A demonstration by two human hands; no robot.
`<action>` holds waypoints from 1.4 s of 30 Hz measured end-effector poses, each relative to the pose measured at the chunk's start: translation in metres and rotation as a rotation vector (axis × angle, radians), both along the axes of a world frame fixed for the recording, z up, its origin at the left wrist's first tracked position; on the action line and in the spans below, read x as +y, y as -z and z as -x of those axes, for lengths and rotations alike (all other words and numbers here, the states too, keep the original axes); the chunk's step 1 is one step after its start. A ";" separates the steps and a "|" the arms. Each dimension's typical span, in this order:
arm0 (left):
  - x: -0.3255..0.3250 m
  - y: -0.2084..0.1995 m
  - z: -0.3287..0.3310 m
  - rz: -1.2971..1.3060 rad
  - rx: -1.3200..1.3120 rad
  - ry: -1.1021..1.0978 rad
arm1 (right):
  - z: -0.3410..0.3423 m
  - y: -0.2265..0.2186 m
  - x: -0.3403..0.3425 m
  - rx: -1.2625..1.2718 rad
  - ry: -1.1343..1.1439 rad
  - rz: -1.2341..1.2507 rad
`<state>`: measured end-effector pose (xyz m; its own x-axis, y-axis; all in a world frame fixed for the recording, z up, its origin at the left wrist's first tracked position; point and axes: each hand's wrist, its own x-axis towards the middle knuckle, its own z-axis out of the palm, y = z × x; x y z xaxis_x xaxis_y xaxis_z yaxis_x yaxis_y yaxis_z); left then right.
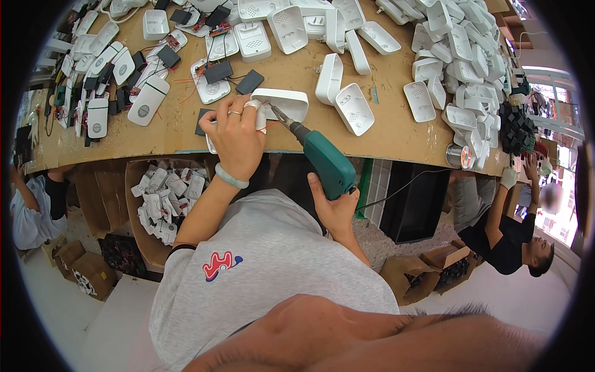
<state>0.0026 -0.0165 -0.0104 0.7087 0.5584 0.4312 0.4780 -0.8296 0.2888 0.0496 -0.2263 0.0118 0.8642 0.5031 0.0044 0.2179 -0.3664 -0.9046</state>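
Note:
My right hand (336, 209) is wrapped round the handle of a green soldering gun (328, 162). Its thin metal tip points up and left, reaching the open side of a white plastic housing (288, 104). My left hand (237, 137) pinches the near left end of that housing, with white wraps on some fingers and a ring on one. Thin red wire shows beside these fingertips; what lies under them is hidden. Just behind my left hand lie a black battery box (250, 82) and a white cover with wires (211, 87).
White housings are heaped at the table's (390, 136) far right, near a solder spool (459, 156). Wired units lie at the left. Below the edge stand a carton of white parts (170, 198) and a black bin (416, 201). A co-worker (509, 239) is at the right.

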 end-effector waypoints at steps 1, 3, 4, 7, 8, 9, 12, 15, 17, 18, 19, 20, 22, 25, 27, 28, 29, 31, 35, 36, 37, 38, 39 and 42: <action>0.000 0.000 0.000 -0.005 -0.002 0.001 | 0.001 0.001 -0.001 -0.021 0.008 -0.014; -0.001 -0.002 0.001 0.002 0.001 0.002 | 0.001 -0.001 -0.002 -0.018 0.006 -0.001; -0.001 -0.002 0.002 0.008 0.005 0.002 | 0.002 -0.002 -0.003 -0.014 0.004 0.011; -0.002 0.000 0.000 0.004 -0.033 -0.003 | 0.002 -0.002 -0.003 -0.007 0.005 0.010; -0.001 0.000 0.000 0.004 -0.033 -0.003 | 0.002 -0.002 -0.003 -0.007 0.006 0.011; -0.001 0.000 -0.001 0.007 -0.032 0.000 | 0.001 -0.003 -0.003 0.007 0.013 0.009; 0.000 0.002 -0.004 0.008 -0.018 0.004 | -0.002 -0.001 -0.002 0.010 0.034 0.005; 0.003 0.003 -0.006 0.006 -0.001 0.000 | -0.003 0.001 -0.001 0.051 0.062 -0.028; 0.007 0.000 -0.001 -0.008 0.006 -0.026 | 0.000 0.001 0.001 0.110 0.056 -0.072; 0.007 -0.005 0.003 0.011 0.002 -0.036 | 0.004 -0.001 0.000 0.165 0.073 -0.081; 0.006 -0.012 0.008 0.024 -0.002 -0.055 | 0.009 -0.003 -0.004 0.221 0.080 -0.093; 0.002 -0.015 0.014 0.027 0.004 -0.081 | 0.018 -0.003 -0.009 0.264 0.149 -0.024; -0.001 -0.005 0.011 0.071 -0.085 0.000 | 0.017 0.009 -0.024 0.235 0.263 -0.080; -0.011 0.009 0.010 0.072 -0.235 0.110 | 0.010 -0.001 -0.029 0.206 0.196 -0.119; -0.016 0.002 0.019 0.115 -0.343 0.229 | 0.000 -0.005 -0.042 0.107 0.304 -0.076; -0.019 -0.001 0.028 0.088 -0.334 0.248 | -0.005 0.005 -0.047 0.121 0.281 -0.166; -0.023 -0.005 0.033 0.079 -0.326 0.278 | -0.009 0.002 -0.043 0.133 0.272 -0.242; -0.023 0.001 0.044 0.023 -0.290 0.259 | -0.012 -0.003 -0.035 0.115 0.234 -0.238; -0.017 0.010 0.027 -0.057 -0.240 0.462 | -0.009 -0.003 -0.043 0.126 0.344 -0.191; -0.011 0.007 0.030 -0.086 -0.235 0.432 | -0.009 0.007 -0.036 0.061 0.363 -0.175; -0.009 0.004 0.033 0.014 -0.245 0.445 | -0.008 0.013 -0.039 0.062 0.359 -0.212; -0.004 -0.001 0.034 0.047 -0.250 0.467 | -0.008 0.006 -0.030 0.000 0.374 -0.196; 0.000 -0.007 0.037 0.061 -0.240 0.467 | -0.003 -0.004 -0.025 0.099 0.374 -0.197; 0.004 -0.004 0.043 0.091 -0.152 0.484 | 0.000 -0.014 -0.015 0.049 0.322 -0.385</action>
